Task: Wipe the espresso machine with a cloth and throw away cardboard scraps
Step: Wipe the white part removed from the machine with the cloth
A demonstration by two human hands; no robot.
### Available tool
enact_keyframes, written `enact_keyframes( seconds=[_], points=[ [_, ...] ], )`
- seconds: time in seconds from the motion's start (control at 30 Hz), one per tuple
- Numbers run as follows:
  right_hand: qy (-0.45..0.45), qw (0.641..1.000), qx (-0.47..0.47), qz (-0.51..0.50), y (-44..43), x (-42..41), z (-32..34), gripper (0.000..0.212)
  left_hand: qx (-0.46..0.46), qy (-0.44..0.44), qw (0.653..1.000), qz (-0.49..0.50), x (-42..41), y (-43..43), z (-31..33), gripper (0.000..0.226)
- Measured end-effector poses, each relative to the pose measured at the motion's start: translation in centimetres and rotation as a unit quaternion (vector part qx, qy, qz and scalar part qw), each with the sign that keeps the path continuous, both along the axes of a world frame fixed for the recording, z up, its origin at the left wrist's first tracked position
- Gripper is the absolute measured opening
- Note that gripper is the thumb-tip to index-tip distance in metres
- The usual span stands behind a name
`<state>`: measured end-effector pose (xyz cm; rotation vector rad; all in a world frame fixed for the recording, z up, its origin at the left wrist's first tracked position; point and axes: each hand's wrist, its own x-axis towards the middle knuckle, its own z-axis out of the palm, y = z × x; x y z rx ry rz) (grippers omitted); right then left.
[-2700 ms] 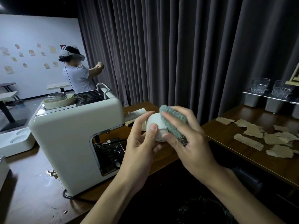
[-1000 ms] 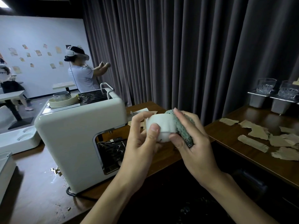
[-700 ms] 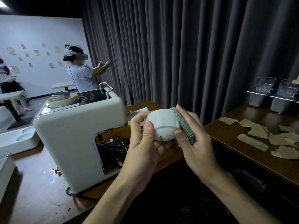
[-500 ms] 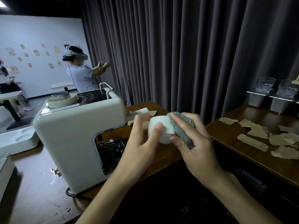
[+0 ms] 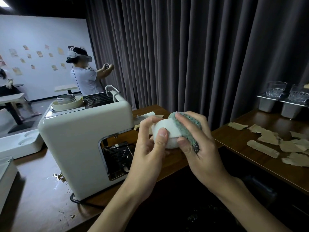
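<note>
My left hand (image 5: 147,148) grips a small rounded white part (image 5: 168,131), held in the air in front of me. Against the part's right side my right hand (image 5: 200,148) holds a folded grey-green cloth (image 5: 184,126), fingers curled over it. The white espresso machine (image 5: 80,144) stands on the wooden counter (image 5: 167,164) to the left of my hands, its front opening dark. Several torn cardboard scraps (image 5: 264,148) lie on the wooden shelf at the right, and a few more scraps (image 5: 147,114) lie behind the machine.
Two glasses (image 5: 275,88) stand on metal holders at the far right. A white tray (image 5: 18,143) sits left of the machine, with small crumbs (image 5: 60,177) on the counter. A dark curtain hangs behind. A person wearing a headset (image 5: 83,76) stands at the back left.
The white part has been turned in my left hand while the cloth in my right hand rubbed over its side. Both hands stayed in front of the machine.
</note>
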<state>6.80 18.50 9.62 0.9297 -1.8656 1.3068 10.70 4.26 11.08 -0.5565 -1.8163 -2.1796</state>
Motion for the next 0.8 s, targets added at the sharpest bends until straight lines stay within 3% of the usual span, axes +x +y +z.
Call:
enact_keyframes(
  seconds=[0.07,0.13,0.3,0.43,0.53,0.63,0.73,0.8],
  points=[
    [-0.069,0.996,-0.044,0.043,0.2,-0.2,-0.3,0.052,0.067,-0.023,0.997,-0.033,0.1,0.1,0.1,0.031],
    [-0.099,0.991,-0.069,0.057,0.3,-0.1,-0.4,0.054,0.078,-0.041,0.995,-0.046,0.2,0.2,0.3,0.03],
    [-0.058,0.996,-0.064,0.009,0.6,0.5,-0.1,0.048,-0.092,0.003,0.996,0.011,0.0,-0.8,1.1,0.029],
    [0.042,0.998,0.044,-0.036,0.9,0.8,0.6,0.044,-0.176,0.063,0.982,0.03,0.1,-1.2,1.9,0.025],
    [0.018,0.999,0.031,-0.014,1.0,0.7,0.6,0.046,-0.149,0.072,0.986,0.038,0.5,-1.0,1.9,0.023],
    [-0.041,0.999,-0.021,0.015,0.8,0.7,0.4,0.049,-0.064,0.017,0.998,0.015,0.7,-0.5,1.6,0.025],
    [0.01,0.999,0.011,-0.038,0.6,0.6,0.4,0.044,-0.003,-0.046,0.998,-0.039,0.6,-0.3,1.4,0.031],
    [-0.011,1.0,0.025,-0.015,1.1,0.5,0.5,0.045,-0.024,-0.083,0.995,-0.059,0.4,-1.2,1.5,0.039]
  ],
)
